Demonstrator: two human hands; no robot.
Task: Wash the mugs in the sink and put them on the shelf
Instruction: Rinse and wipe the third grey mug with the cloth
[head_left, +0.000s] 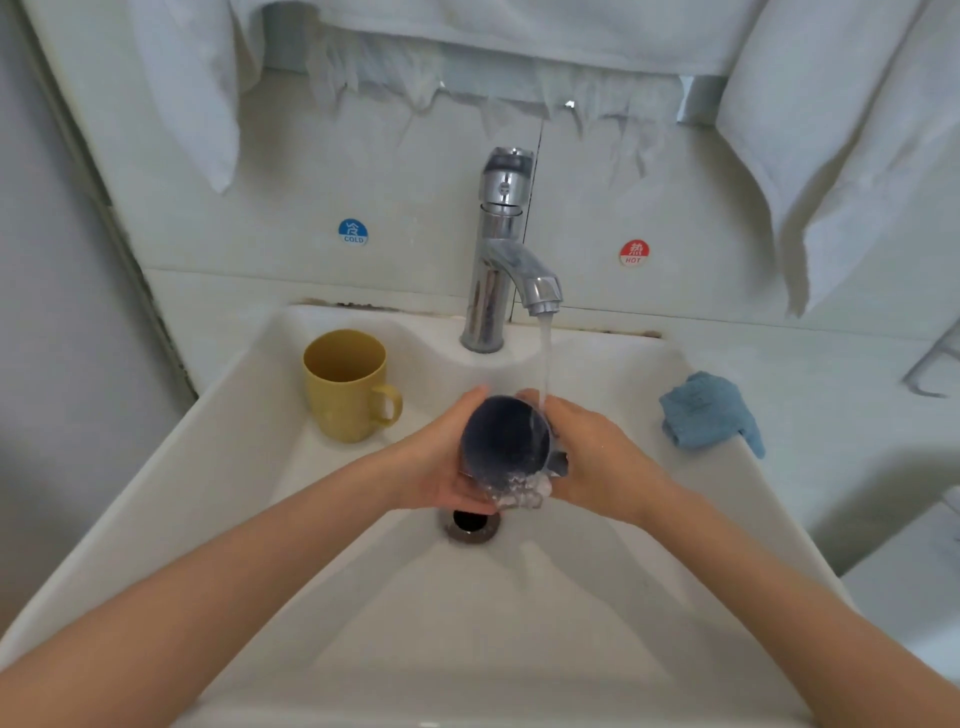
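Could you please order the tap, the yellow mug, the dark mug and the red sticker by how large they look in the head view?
1. tap
2. yellow mug
3. dark mug, near the yellow one in size and partly hidden, so these two are unsure
4. red sticker

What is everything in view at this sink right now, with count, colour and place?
dark blue mug: one, dark blue, under the running water
yellow mug: one, yellow, upright, sink's back left
faucet: one, chrome, back of sink, running
sink: one, white, centre
drain: one, dark, sink bottom
cloth: one, light blue, sink's right rim
COLD sticker: one, blue, wall left of faucet
HOT sticker: one, red, wall right of faucet
towels: several, white, hanging above
hands: two; left hand and right hand both grip the dark blue mug
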